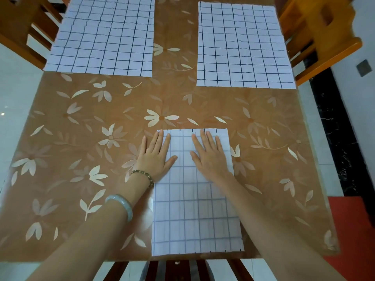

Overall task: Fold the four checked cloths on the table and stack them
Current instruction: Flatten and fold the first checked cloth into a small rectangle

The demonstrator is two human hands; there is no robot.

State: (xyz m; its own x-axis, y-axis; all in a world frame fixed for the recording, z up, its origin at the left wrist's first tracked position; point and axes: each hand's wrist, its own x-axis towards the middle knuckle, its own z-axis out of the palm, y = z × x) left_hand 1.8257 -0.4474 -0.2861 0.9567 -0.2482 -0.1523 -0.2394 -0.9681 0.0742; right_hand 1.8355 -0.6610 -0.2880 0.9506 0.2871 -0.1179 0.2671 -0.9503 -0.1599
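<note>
A folded white checked cloth [194,216] lies at the near middle of the table, long side running away from me. My left hand [156,157] lies flat with straight fingers on its far left edge, half on the table. My right hand [211,155] presses flat on its far right part. Two more checked cloths lie spread flat at the back: one at the far left [103,35], one at the far right [243,45]. A fourth cloth is not visible as a separate piece.
The table [81,122] has a brown cover with a pale flower pattern. Wooden chairs stand at the far left [24,27], far right [320,37] and near edge [176,270]. A red surface [353,230] lies at the right, below the table.
</note>
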